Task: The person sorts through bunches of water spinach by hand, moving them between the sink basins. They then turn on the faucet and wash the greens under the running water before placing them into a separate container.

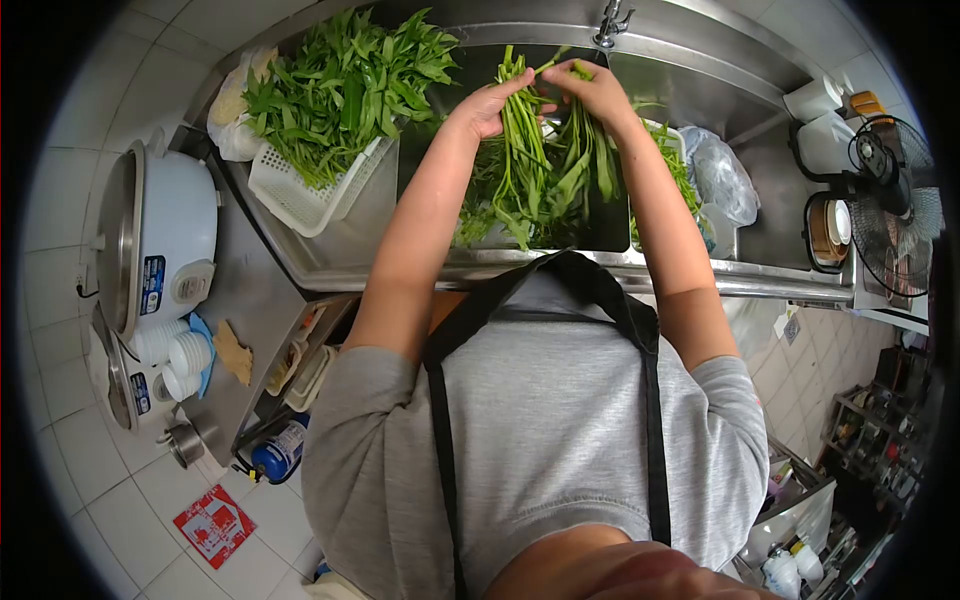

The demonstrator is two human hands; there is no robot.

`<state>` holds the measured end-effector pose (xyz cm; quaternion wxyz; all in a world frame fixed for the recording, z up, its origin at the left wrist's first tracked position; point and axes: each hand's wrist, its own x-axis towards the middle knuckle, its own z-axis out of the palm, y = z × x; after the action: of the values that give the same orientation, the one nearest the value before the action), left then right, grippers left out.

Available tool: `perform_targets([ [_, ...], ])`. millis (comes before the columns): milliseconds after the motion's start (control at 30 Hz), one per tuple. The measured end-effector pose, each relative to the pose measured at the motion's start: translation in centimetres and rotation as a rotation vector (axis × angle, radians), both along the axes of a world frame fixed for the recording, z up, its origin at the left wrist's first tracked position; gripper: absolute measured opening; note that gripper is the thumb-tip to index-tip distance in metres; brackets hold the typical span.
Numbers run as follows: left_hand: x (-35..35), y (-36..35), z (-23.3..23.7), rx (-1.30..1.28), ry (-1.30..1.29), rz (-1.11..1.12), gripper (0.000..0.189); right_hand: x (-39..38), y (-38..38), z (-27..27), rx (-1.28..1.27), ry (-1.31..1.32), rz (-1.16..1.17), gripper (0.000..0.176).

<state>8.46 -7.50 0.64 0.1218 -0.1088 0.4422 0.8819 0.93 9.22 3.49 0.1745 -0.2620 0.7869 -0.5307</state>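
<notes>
Over the metal sink basin (pixel 618 215), my left hand (pixel 497 103) is closed around a bunch of water spinach (pixel 522 150), its stems pointing up and its leaves hanging into the basin. Close beside it, my right hand (pixel 592 92) grips a smaller group of water spinach stems (pixel 583 150), with long leaves drooping below. A single stem slants between the two hands; which fingers pinch it I cannot make out. More loose greens lie in the basin beneath both hands.
Left of the basin, a white plastic basket (pixel 300 195) holds heaped leafy greens (pixel 345 85). A faucet (pixel 610 25) rises behind the basin. To the right are a clear plastic bag (pixel 722 175) and a black fan (pixel 890 190). A large cooker (pixel 170 235) stands far left.
</notes>
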Motion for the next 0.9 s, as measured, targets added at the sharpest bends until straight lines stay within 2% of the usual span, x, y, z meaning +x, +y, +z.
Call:
perform_targets([
  [33,0.3,0.1,0.2,-0.033,0.000,-0.010,0.039,0.0,-0.1,0.2,-0.171,-0.250,-0.013,0.034],
  [67,0.1,-0.1,-0.1,-0.060,0.025,-0.023,0.038,0.1,-0.1,0.3,-0.243,-0.207,0.102,0.033],
  [100,-0.1,-0.3,-0.4,-0.060,0.023,-0.021,0.038,0.0,0.0,0.4,-0.242,-0.209,0.104,0.033],
  [167,-0.5,-0.7,-0.9,-0.145,-0.017,0.027,0.037,0.1,0.1,0.7,0.081,0.009,0.093,0.032],
  [200,-0.4,-0.6,-0.8,-0.164,-0.016,0.125,0.036,0.2,0.4,0.3,0.080,0.144,0.119,0.032],
  [233,-0.5,-0.7,-0.6,-0.165,-0.014,0.129,0.036,0.1,0.3,0.1,0.124,0.144,0.221,0.032],
  [300,-0.4,-0.8,-0.4,-0.090,-0.041,0.116,0.034,1.3,0.2,-0.5,0.129,0.142,0.257,0.034],
  [333,-0.6,-0.5,-0.5,-0.058,0.018,0.161,0.032,1.7,0.0,-0.4,0.287,0.241,0.207,0.036],
  [433,-0.6,0.5,-0.3,0.044,0.066,0.176,0.031,2.9,-0.6,-0.5,0.352,0.257,0.079,0.035],
  [500,-1.5,0.5,-1.3,0.094,0.059,0.152,0.036,2.3,-0.8,-2.3,0.278,0.277,0.071,0.033],
  [567,-1.4,0.7,-1.7,0.037,0.157,0.200,0.038,1.8,-1.0,-2.8,0.340,0.306,0.076,0.033],
  [667,-1.2,0.7,-2.2,0.056,0.200,0.270,0.031,1.1,-1.0,-3.9,0.221,0.372,0.068,0.031],
  [700,-1.7,0.7,-2.9,-0.037,0.133,0.398,0.034,1.1,-0.7,-3.8,0.188,0.354,0.015,0.031],
  [733,-0.3,1.1,-0.9,-0.161,0.194,0.421,0.037,0.8,-0.4,-3.6,0.223,0.368,-0.004,0.030],
  [767,-0.2,0.6,-1.2,-0.192,0.185,0.379,0.038,-0.3,0.0,-4.4,0.140,0.350,0.037,0.029],
  [833,0.3,0.3,-1.3,-0.218,0.201,0.370,0.032,-0.7,0.2,-3.9,-0.009,0.251,0.030,0.023],
  [867,0.6,0.3,-1.2,-0.208,0.192,0.369,0.031,-1.1,0.5,-3.8,-0.018,0.109,0.002,0.019],
  [900,0.7,0.3,-1.2,-0.200,0.186,0.365,0.029,-0.8,0.5,-3.2,-0.130,0.016,-0.017,0.018],
])
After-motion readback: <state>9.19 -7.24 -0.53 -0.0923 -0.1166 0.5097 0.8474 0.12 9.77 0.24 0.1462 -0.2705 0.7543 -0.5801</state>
